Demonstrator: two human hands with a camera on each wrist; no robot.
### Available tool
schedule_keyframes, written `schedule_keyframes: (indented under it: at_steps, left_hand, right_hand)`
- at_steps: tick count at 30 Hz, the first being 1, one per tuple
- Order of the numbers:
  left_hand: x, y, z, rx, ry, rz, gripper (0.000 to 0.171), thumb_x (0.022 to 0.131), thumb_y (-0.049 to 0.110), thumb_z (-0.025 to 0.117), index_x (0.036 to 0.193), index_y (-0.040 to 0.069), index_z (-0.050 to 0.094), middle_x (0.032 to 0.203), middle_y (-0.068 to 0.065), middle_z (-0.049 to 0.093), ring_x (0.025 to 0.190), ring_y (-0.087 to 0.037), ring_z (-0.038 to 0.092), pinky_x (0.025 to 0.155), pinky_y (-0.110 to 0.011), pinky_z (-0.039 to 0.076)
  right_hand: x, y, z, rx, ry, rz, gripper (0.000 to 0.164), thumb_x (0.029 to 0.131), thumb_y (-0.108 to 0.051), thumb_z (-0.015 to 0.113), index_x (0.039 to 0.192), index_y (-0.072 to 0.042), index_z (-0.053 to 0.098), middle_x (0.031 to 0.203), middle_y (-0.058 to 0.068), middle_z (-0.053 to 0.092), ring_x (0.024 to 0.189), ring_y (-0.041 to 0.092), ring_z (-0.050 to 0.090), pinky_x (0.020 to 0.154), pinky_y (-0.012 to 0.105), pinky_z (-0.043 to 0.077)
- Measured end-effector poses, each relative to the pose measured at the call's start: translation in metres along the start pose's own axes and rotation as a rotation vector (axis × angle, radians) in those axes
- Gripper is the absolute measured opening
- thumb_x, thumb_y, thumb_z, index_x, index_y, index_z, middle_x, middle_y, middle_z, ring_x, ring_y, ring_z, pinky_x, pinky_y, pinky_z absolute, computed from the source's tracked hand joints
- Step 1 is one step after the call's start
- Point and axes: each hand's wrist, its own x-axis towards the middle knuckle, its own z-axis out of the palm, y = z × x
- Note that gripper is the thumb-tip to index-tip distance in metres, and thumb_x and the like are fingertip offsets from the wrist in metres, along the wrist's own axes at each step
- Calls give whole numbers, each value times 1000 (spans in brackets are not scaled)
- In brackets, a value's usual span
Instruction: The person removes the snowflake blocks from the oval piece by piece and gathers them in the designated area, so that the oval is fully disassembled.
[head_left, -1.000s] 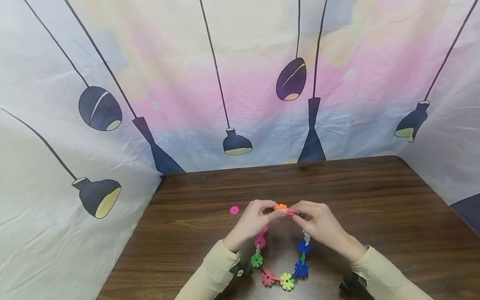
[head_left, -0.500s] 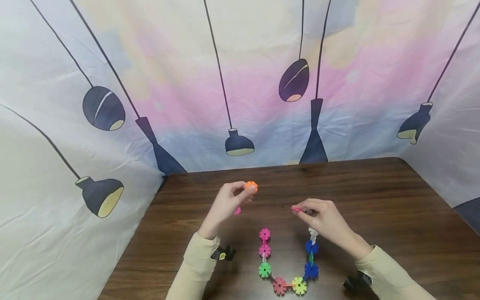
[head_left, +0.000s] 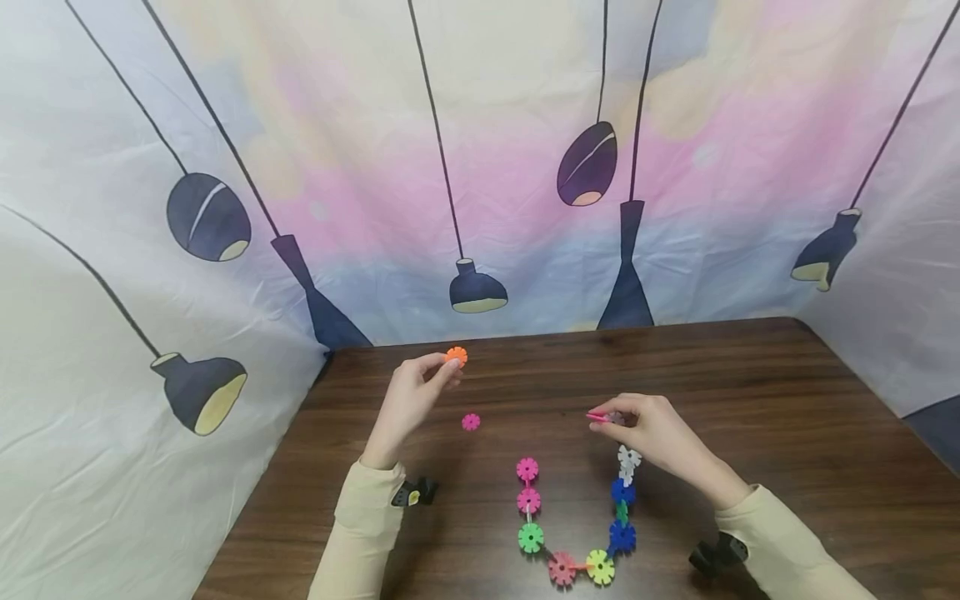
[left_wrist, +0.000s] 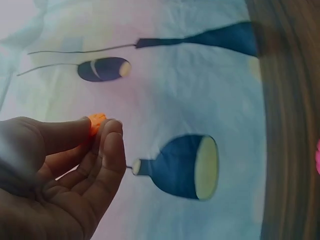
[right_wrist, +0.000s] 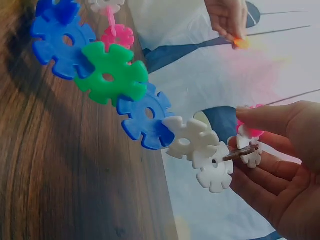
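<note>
My left hand point(head_left: 403, 405) pinches an orange notched plastic snowflake disc point(head_left: 456, 357) between thumb and fingers, raised over the far left of the table. The left wrist view shows this disc only partly behind the fingertips. My right hand point(head_left: 654, 425) holds a pink snowflake disc point(right_wrist: 252, 131) at one end of a linked chain. Next to it come white and brown discs, then white, blue and green point(right_wrist: 111, 74) ones. The chain curves in a U on the table, through a yellow disc point(head_left: 600, 567) and a red disc point(head_left: 561, 568), to a pink end disc point(head_left: 527, 468).
A loose pink disc point(head_left: 471, 422) lies on the brown wooden table point(head_left: 712, 358), between my hands and left of the chain. Behind the table hangs a cloth backdrop point(head_left: 375, 167) printed with lamps. Black cameras point(head_left: 718, 557) are strapped at both wrists.
My hands were together at the orange and pink discs. The left hand has moved away to the left and back with the orange disc; the right hand has stayed nearly in place.
</note>
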Motion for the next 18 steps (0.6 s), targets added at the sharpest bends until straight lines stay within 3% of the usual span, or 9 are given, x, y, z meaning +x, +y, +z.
schedule_keyframes:
  at_steps: [6, 13, 15, 18]
  left_hand:
    - [-4, -22, -10, 95, 18, -51, 24, 97, 29, 70, 99, 5, 76, 89, -7, 75, 80, -20, 72, 73, -36, 56]
    - [-6, -51, -21, 230, -42, -91, 21, 93, 28, 75, 93, 7, 77, 84, -8, 73, 61, -16, 47, 58, -32, 40]
    - [-6, -61, -22, 250, -75, -128, 19, 94, 25, 74, 92, 6, 77, 86, -10, 73, 62, -16, 47, 59, -32, 40]
    - [-7, -76, -21, 265, -123, -188, 17, 95, 20, 72, 92, 5, 76, 85, -11, 72, 68, -18, 57, 63, -32, 45]
  right_hand:
    - [2, 1, -3, 22, -38, 52, 14, 90, -30, 78, 99, -19, 78, 84, -14, 67, 64, 6, 48, 53, 25, 41]
    - [1, -2, -6, 36, -34, 68, 16, 90, -30, 78, 98, -17, 79, 80, -13, 66, 61, 7, 48, 50, 25, 40]
    - [1, -3, -6, 35, -39, 73, 16, 90, -29, 78, 99, -16, 79, 79, -13, 65, 61, 7, 48, 50, 25, 40]
    - [0, -3, -5, 34, -45, 73, 15, 90, -29, 78, 99, -16, 79, 79, -12, 66, 61, 7, 48, 50, 25, 41]
